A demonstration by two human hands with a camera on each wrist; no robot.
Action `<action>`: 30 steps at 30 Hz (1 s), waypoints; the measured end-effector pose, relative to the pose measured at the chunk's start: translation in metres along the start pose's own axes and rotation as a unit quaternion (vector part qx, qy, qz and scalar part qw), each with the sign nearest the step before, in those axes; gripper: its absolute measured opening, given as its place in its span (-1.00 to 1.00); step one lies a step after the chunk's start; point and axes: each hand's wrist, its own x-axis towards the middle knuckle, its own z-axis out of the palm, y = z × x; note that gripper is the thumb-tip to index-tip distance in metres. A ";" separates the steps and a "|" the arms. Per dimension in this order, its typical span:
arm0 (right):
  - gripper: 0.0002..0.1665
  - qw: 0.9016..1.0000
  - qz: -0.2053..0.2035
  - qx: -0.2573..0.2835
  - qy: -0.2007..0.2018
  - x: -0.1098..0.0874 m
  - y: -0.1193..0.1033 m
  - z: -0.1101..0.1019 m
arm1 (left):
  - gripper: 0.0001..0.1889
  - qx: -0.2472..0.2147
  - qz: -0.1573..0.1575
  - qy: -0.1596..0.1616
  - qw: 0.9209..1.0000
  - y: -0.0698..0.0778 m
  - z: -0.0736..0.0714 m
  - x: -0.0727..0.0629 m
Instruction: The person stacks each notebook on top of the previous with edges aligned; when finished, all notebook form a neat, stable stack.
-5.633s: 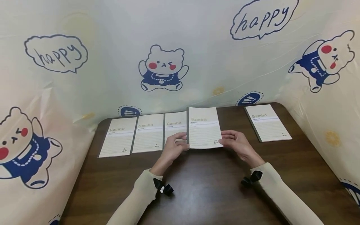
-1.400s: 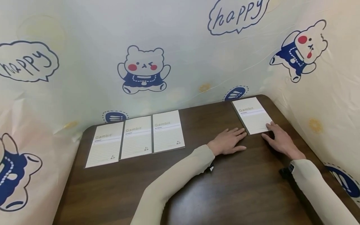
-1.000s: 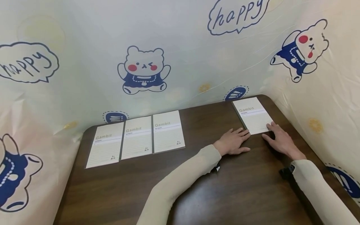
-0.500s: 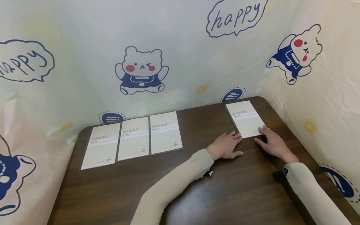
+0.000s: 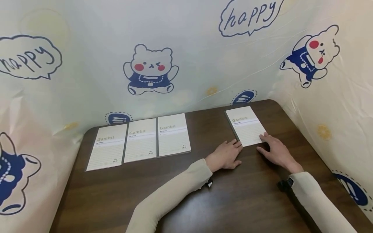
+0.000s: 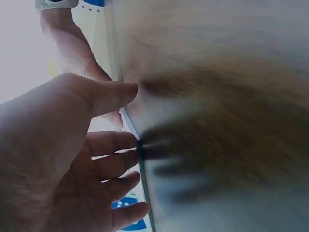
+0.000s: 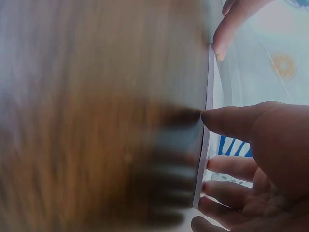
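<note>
A white notebook [image 5: 246,127] with "Gambit" on its cover and a dark spine lies flat near the table's back right. My left hand [image 5: 224,156] rests palm down at its lower left corner, fingertips against the spine side. On the opposite side, my right hand [image 5: 276,151] lays its fingers at the lower right corner, thumb apart on the table side. Both wrist views show spread fingers along the notebook's edge [image 7: 207,96]. Three similar notebooks lie side by side at the left: one outermost [image 5: 107,149], one in the middle [image 5: 141,140], one innermost [image 5: 174,136].
The brown wooden table [image 5: 233,200] has rounded back corners. A pale curtain [image 5: 198,42] printed with bears and "happy" bubbles hangs along its back and sides. Bare tabletop lies between the row and the right notebook.
Earlier, both hands held a raised notebook beside the row; now no separate fifth notebook shows. Over the last second, the right notebook and both hands have slid left toward the row.
</note>
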 end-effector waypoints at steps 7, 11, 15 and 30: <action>-0.21 1.000 -0.019 -0.003 0.019 -0.003 -0.015 0.010 | -0.28 -0.001 0.004 0.013 1.000 -0.008 0.007 -0.016; -0.24 0.999 -0.021 0.008 0.031 -0.004 -0.021 0.014 | -0.30 -0.034 0.002 0.021 0.999 -0.013 0.009 -0.021; -0.33 0.995 -0.020 0.049 0.084 -0.003 -0.023 0.013 | -0.31 -0.137 -0.003 0.068 0.988 -0.016 0.014 -0.023; -0.31 0.958 0.146 0.225 0.099 0.010 -0.021 -0.004 | -0.34 -0.626 -0.237 0.207 0.714 -0.009 0.012 -0.003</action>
